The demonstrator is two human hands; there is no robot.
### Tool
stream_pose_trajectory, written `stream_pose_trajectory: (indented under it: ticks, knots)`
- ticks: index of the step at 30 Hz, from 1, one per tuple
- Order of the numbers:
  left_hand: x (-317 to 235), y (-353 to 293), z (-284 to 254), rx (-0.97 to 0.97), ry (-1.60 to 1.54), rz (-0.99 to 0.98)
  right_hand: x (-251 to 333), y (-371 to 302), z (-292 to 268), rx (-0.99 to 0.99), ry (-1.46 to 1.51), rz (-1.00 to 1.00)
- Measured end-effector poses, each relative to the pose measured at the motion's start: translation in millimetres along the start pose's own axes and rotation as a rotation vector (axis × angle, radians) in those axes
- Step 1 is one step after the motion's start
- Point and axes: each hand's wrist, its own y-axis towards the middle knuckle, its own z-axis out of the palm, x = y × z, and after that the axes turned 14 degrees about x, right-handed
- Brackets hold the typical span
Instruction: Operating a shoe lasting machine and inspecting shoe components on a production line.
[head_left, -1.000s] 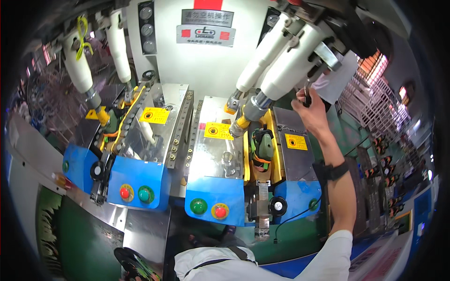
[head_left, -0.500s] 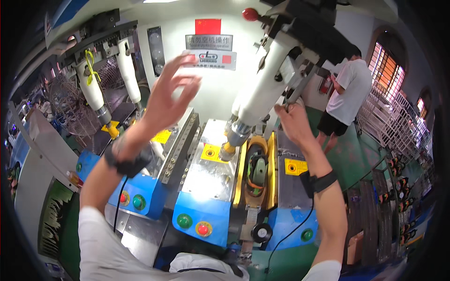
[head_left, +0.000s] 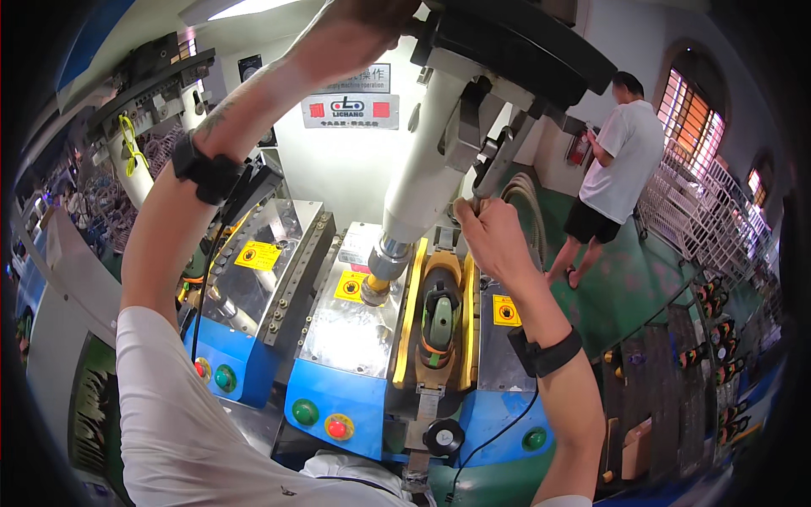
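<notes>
At the top edge, my left hand [head_left: 359,29] is closed around the end of a short handle on the black head [head_left: 515,51] of a press machine; the red ball knob seen there before is hidden by it. My right hand [head_left: 494,241] grips the lower end of a metal lever [head_left: 502,160] beside the white press cylinder [head_left: 422,156]. Below, a dark shoe [head_left: 441,325] with green and orange parts sits in a cradle between yellow side pads [head_left: 409,317]. The cylinder's yellow-tipped foot [head_left: 376,287] hangs left of the shoe.
Blue panels carry a green button [head_left: 305,411] and a red button [head_left: 338,427]. A second press station [head_left: 262,253] stands at the left. Someone in a white shirt [head_left: 625,156] stands at the back right, near white wire racks [head_left: 684,203]. Shoes sit on a rack [head_left: 718,363] at the right.
My left hand, open in mid-air before, has risen to the press head and closed on its knob. The view has shifted, and my right hand still holds the lever.
</notes>
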Motion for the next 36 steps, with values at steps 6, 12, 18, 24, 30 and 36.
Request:
stream_pose_trajectory:
  ticks: [6, 12, 18, 24, 30, 36]
  knots:
    - [4.8, 14.0, -9.3, 0.376, -0.246, -0.236, 1.6, -7.5, 2.0, -0.121, -0.126, -0.010]
    - [-48.0, 22.9, -26.1, -0.004, -0.709, -0.562, 5.6, -21.1, -0.5, -0.025, -0.190, 0.057]
    - [20.7, 14.4, -52.7, 0.624, 0.756, 0.034, 45.3, -31.3, -24.5, -0.004, -0.021, 0.066]
    - [-16.7, 18.4, -110.0, 0.329, -0.873, -0.705, 37.2, -31.6, -19.3, -0.200, -0.114, -0.079]
    - [-155.6, -201.4, -214.6, 0.275, -0.912, -0.588, 72.8, -117.1, 46.3, -0.483, -0.314, -0.045]
    - [-325.7, -332.6, -301.2, 0.717, -1.364, -1.280, 143.0, -160.6, 269.7, 0.184, -0.048, -0.018]
